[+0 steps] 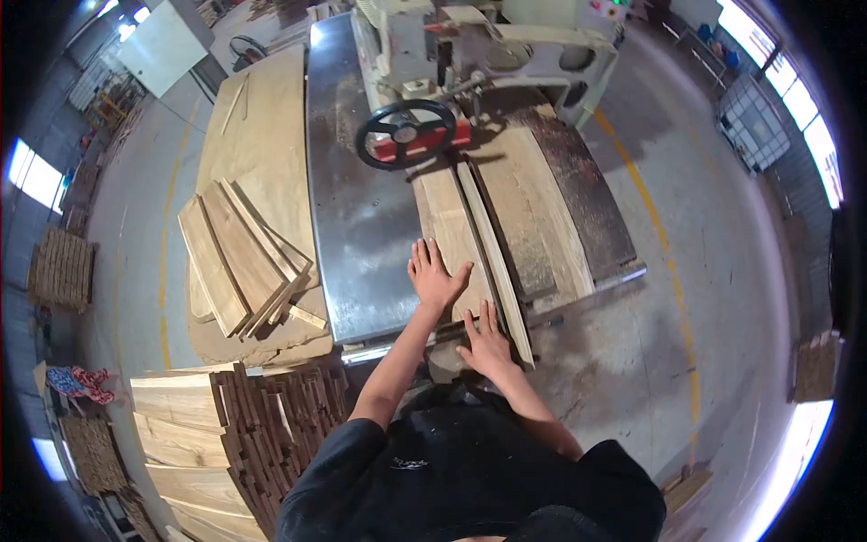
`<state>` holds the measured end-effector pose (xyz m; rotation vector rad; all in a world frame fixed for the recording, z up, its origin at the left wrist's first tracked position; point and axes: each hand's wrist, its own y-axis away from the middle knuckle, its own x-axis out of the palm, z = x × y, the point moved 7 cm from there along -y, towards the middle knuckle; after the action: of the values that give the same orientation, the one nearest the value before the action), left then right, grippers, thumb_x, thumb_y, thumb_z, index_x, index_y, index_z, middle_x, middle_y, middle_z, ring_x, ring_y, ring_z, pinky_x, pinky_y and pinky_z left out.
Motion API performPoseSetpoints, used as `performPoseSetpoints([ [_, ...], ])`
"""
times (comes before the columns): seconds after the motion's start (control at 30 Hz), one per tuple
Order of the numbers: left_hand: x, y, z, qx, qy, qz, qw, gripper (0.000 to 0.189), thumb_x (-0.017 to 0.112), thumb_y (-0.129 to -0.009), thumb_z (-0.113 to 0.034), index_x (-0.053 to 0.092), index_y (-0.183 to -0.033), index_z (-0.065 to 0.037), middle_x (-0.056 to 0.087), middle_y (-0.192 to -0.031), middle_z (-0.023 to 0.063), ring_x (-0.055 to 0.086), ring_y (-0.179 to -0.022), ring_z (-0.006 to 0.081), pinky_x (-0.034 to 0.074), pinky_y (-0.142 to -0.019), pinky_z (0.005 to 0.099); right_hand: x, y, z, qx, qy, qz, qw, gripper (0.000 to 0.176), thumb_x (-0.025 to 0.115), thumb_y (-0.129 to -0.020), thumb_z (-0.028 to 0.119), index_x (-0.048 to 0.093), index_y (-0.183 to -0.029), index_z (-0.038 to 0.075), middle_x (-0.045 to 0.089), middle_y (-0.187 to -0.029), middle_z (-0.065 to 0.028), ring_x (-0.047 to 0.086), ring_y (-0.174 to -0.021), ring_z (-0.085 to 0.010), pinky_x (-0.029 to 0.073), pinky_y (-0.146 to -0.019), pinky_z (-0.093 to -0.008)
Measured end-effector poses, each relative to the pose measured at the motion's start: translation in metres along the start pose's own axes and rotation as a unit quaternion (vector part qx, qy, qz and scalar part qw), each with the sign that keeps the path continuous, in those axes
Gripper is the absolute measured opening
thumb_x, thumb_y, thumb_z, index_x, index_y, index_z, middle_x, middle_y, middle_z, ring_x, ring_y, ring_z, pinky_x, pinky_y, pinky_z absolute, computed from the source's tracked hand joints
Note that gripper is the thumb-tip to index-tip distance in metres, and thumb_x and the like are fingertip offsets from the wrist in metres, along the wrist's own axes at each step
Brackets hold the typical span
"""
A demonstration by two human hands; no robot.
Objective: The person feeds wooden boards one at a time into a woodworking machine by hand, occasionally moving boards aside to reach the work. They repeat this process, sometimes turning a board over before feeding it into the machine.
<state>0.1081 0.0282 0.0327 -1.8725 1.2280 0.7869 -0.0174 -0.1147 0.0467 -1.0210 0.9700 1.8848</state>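
Note:
A wooden board (446,215) lies lengthwise on the machine's metal table (361,244), its far end by the black handwheel (405,134). My left hand (437,278) rests flat on the board with fingers spread and thumb out to the right. Closer to my body, my right hand (488,343) lies open at the board's near end, its fingers pointing forward. Just right of both hands runs a long, narrow wooden strip (495,257), standing along the board's edge. Neither hand is wrapped around anything.
Several cut boards (242,253) are piled on a plywood sheet (262,126) at the left. A tall stack of boards (185,452) stands at my lower left. Sawdust covers wood right of the strip. The machine body (551,41) rises at the far end.

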Motion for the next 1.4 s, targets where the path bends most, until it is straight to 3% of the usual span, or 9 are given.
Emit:
performPoseSetpoints([
  [0.07,-0.002,-0.005,-0.002,-0.003,0.002,0.004,1.000,0.105,0.067,-0.081,-0.069,0.038,-0.154,0.002,0.033,-0.161,0.0275,0.025,-0.152,0.0413,0.022,-0.119,0.0560,-0.001,-0.009,-0.002,0.031,-0.009,0.046,0.998,0.092,0.072,-0.089,0.046,0.029,-0.160,0.006,0.007,-0.165,-0.0354,0.007,-0.155,-0.0504,0.032,-0.121,-0.0502],
  [0.2,-0.004,-0.005,0.008,0.002,0.049,-0.049,0.998,0.079,0.069,-0.086,-0.050,0.052,-0.143,0.001,0.046,-0.152,0.0263,0.036,-0.146,0.0415,0.026,-0.117,0.0549,-0.008,-0.013,0.005,0.038,0.012,0.090,0.995,0.095,0.071,-0.088,0.052,0.029,-0.160,0.005,0.008,-0.163,-0.0385,0.006,-0.155,-0.0510,0.031,-0.121,-0.0502],
  [0.23,-0.009,-0.004,0.007,0.006,0.066,-0.081,0.995,0.064,0.069,-0.087,-0.040,0.059,-0.136,0.000,0.052,-0.146,0.0251,0.042,-0.142,0.0415,0.029,-0.115,0.0541,-0.010,-0.014,0.006,0.044,0.031,0.105,0.993,0.096,0.072,-0.089,0.052,0.027,-0.161,0.006,0.003,-0.165,-0.0355,0.004,-0.156,-0.0483,0.040,-0.116,-0.0486],
  [0.4,-0.012,-0.003,0.013,0.010,0.099,-0.117,0.988,0.053,0.070,-0.087,-0.033,0.062,-0.130,-0.003,0.056,-0.141,0.0231,0.045,-0.139,0.0405,0.032,-0.113,0.0521,-0.013,-0.019,-0.006,0.000,0.020,0.115,0.993,0.093,0.069,-0.090,0.057,0.034,-0.159,0.007,0.005,-0.163,-0.0390,0.008,-0.155,-0.0487,0.039,-0.117,-0.0484],
  [0.47,-0.013,-0.003,0.012,0.011,0.107,-0.113,0.988,0.051,0.069,-0.087,-0.031,0.062,-0.129,-0.003,0.056,-0.140,0.0225,0.046,-0.138,0.0408,0.033,-0.112,0.0517,-0.016,-0.022,-0.007,-0.012,-0.031,0.125,0.992,0.094,0.066,-0.089,0.063,0.038,-0.156,0.003,0.012,-0.160,-0.0433,0.008,-0.154,-0.0520,0.029,-0.122,-0.0489],
  [0.67,-0.019,-0.003,0.011,-0.005,0.102,-0.115,0.988,0.051,0.069,-0.086,-0.031,0.061,-0.129,-0.002,0.056,-0.139,0.0221,0.047,-0.137,0.0410,0.034,-0.111,0.0524,-0.023,-0.027,0.003,0.012,0.000,0.167,0.986,0.093,0.063,-0.091,0.064,0.038,-0.155,0.001,0.012,-0.159,-0.0448,0.013,-0.152,-0.0543,0.030,-0.121,-0.0495],
  [0.87,-0.008,0.000,0.004,-0.004,0.078,-0.083,0.993,0.062,0.068,-0.089,-0.033,0.054,-0.140,-0.001,0.048,-0.149,0.0253,0.040,-0.142,0.0417,0.032,-0.112,0.0542,-0.012,-0.017,0.000,-0.009,-0.040,0.093,0.995,0.083,0.066,-0.095,0.051,0.039,-0.155,0.000,0.010,-0.159,-0.0448,0.008,-0.152,-0.0549,0.029,-0.121,-0.0515],
  [1.07,0.004,-0.039,0.005,0.035,0.076,-0.058,0.995,0.047,0.065,-0.092,-0.027,0.063,-0.134,-0.006,0.048,-0.150,0.0263,0.042,-0.141,0.0431,0.035,-0.110,0.0544,-0.027,-0.045,-0.005,-0.020,-0.160,-0.005,0.987,0.083,0.069,-0.095,0.037,0.032,-0.154,-0.008,0.013,-0.162,-0.0398,0.009,-0.153,-0.0527,0.026,-0.123,-0.0493],
  [1.4,0.009,-0.130,0.031,0.021,0.152,-0.098,0.983,0.034,0.067,-0.090,-0.024,0.072,-0.120,-0.009,0.054,-0.144,0.0261,0.051,-0.132,0.0432,0.042,-0.105,0.0518,-0.034,-0.138,-0.002,0.026,-0.014,-0.040,0.999,0.082,0.066,-0.096,0.039,0.032,-0.154,-0.009,0.017,-0.166,-0.0307,0.013,-0.156,-0.0420,0.029,-0.122,-0.0450],
])
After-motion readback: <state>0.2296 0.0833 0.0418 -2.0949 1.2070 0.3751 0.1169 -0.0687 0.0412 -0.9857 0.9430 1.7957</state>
